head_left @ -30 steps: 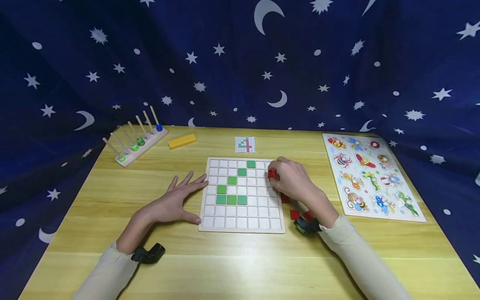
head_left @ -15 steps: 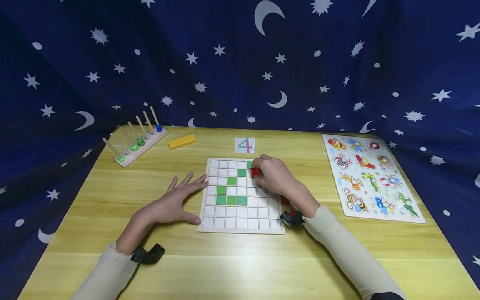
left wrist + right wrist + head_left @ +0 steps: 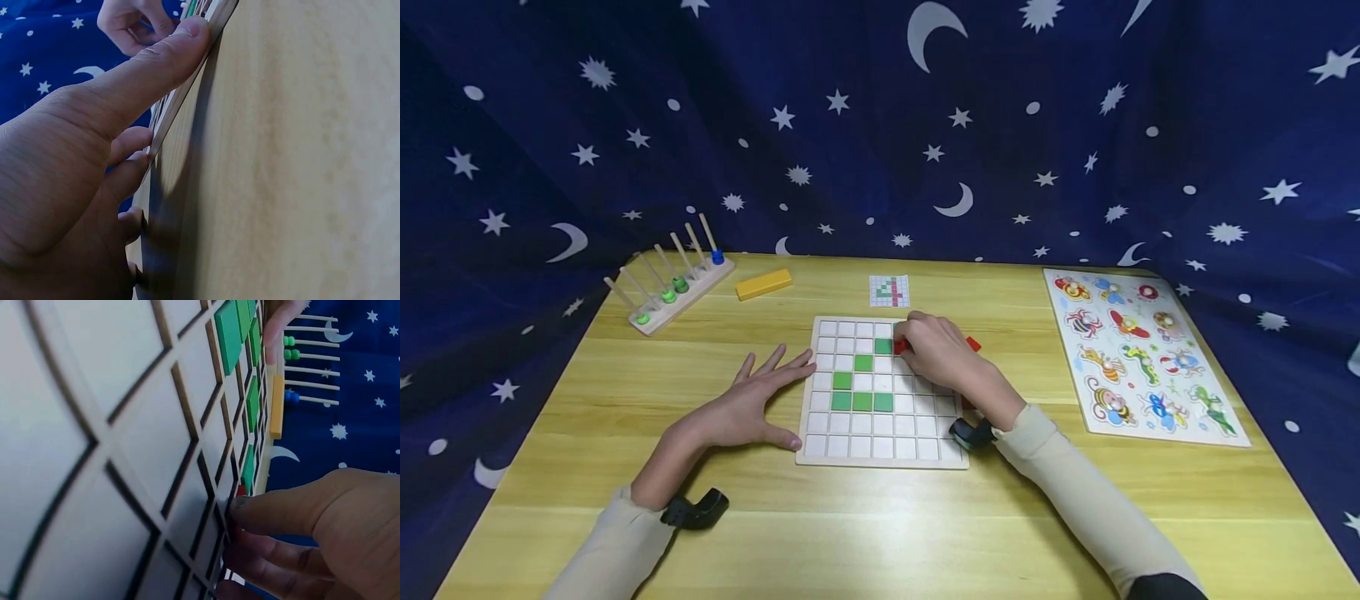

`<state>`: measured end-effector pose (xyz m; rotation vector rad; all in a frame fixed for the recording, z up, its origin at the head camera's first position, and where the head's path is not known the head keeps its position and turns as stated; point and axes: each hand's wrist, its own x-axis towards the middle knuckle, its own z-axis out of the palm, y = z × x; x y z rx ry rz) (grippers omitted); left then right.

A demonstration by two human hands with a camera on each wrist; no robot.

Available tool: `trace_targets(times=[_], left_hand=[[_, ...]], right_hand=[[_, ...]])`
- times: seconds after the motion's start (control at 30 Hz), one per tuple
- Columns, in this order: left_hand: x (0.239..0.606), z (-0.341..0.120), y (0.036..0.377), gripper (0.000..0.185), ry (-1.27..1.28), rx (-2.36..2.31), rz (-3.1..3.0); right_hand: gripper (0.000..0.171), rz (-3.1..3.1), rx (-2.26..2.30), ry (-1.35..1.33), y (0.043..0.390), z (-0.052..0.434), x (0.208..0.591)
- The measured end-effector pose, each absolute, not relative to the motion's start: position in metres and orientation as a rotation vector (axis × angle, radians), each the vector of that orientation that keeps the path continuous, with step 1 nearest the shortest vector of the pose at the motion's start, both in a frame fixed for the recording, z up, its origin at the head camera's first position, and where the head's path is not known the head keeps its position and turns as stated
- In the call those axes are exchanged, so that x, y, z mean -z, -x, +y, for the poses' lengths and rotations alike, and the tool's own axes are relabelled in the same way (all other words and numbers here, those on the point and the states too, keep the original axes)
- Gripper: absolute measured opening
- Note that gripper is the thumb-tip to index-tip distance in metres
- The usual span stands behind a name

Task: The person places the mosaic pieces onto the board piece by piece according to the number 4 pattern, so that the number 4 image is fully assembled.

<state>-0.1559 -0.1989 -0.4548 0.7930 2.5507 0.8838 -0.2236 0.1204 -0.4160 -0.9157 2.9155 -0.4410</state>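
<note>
My right hand (image 3: 936, 354) pinches a small red square tile (image 3: 900, 346) over the white grid board (image 3: 852, 450), in the second row from the back. In the right wrist view, the thumb presses on the red tile (image 3: 235, 531) right at the grid, close to a green tile (image 3: 248, 470). Several green square tiles (image 3: 862, 402) lie in cells in a row and a slanting line. My left hand (image 3: 745, 408) is spread, thumb and fingertips at the board's left edge. In the left wrist view, the left thumb (image 3: 169, 56) lies on the board's rim.
A small printed pattern card (image 3: 889, 291) lies behind the board. Red tiles (image 3: 973, 343) lie along its right side, partly hidden by my right arm. A peg rack with beads (image 3: 681, 300) and a yellow bar (image 3: 764, 284) stand back left; an insect puzzle board (image 3: 1146, 358) lies right.
My right hand has carried the red tile leftward from the board's right edge to a cell beside the green tiles. The left hand has stayed at the board's left edge.
</note>
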Motion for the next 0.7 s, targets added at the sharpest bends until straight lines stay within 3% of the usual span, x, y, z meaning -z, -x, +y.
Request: trace_targets(times=[0.33, 0.7], left_hand=[[0.456, -0.199, 0.155, 0.109, -0.795, -0.879, 2.551], [0.455, -0.200, 0.156, 0.108, -0.798, -0.892, 2.544]], right_hand=[[0.017, 2.877, 0.509, 0.928, 0.226, 0.125, 0.415], [0.016, 2.970, 0.557, 0.792, 0.226, 0.168, 0.408]])
